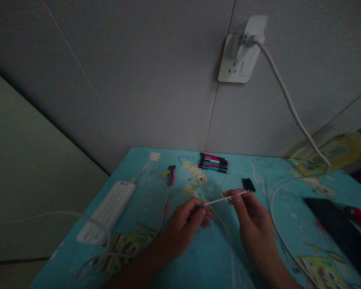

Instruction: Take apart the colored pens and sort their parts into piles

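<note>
Near the front middle of the table, my left hand (190,218) is closed in a pinch on a small teal pen part (201,206), most of it hidden by the fingers. My right hand (249,216) pinches a thin white pen refill (219,200) between thumb and fingers. The refill slants down to the left, and its left end meets the teal part; how far it goes in cannot be made out. Beyond the hands lies a row of several assembled pens (214,163) in red, blue, white and black. Blue and red pen barrels (171,175) rest farther left.
Small black pieces (248,184) lie beyond my right hand. A white power strip (108,212) with cables is at left. A white charging cable (289,94) hangs from the wall socket (234,66). A dark flat slab (339,237) and a yellow bottle (337,154) are at right.
</note>
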### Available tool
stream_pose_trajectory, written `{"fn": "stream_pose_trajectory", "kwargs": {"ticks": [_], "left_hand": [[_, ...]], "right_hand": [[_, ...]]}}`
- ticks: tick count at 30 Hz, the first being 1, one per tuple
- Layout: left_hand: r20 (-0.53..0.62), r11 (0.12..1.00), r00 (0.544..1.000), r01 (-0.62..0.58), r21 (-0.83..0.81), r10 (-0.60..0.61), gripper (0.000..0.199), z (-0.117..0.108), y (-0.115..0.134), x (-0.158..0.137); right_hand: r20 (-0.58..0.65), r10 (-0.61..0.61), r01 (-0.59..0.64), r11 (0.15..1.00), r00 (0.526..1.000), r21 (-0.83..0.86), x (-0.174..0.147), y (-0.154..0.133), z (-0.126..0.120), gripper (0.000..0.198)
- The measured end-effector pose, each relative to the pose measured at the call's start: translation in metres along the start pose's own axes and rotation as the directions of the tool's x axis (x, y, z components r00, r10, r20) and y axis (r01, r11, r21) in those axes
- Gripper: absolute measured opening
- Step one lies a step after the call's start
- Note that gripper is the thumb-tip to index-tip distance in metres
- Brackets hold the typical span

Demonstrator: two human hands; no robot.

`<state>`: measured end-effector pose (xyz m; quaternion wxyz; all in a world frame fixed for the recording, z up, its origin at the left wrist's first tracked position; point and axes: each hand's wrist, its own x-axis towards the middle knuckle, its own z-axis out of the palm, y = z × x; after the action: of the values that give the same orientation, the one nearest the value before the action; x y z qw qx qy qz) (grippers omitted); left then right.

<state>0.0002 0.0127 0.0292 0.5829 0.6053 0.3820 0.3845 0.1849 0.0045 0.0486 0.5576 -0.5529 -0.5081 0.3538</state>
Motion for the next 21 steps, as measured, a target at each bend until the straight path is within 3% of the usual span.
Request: {"fn": "stream_pose_trajectory", "kwargs": {"ticks": [4, 10, 17, 21], "left_hand": [[-0.045, 0.999, 0.999, 0.019, 0.049, -0.017, 0.026, -0.001, -0.003, 0.001], [-0.025, 0.989, 0.998, 0.056, 0.136, -0.053, 0.026, -0.002, -0.005, -0.002], [0.063, 0.983, 0.997, 0.026, 0.182, -0.038, 0.027, 0.0, 0.0, -0.004], [0.069, 0.989, 0.996, 0.046, 0.143, -0.057, 0.031, 0.0, 0.001, -0.003]], "right_hand": [[0.033, 0.007, -0.009, 0.998, 0.999, 0.059, 0.003, 0.002, -0.001, 0.022], [0.046, -0.002, 0.001, 1.0, 0.999, 0.026, 0.001, 0.008, -0.001, 0.02], [0.272, 0.015, -0.009, 1.0, 0.962, -0.024, -0.009, 0.009, 0.009, 0.019], [0.308, 0.031, -0.039, 0.999, 0.951, 0.019, -0.011, 0.009, 0.01, 0.017]]}}
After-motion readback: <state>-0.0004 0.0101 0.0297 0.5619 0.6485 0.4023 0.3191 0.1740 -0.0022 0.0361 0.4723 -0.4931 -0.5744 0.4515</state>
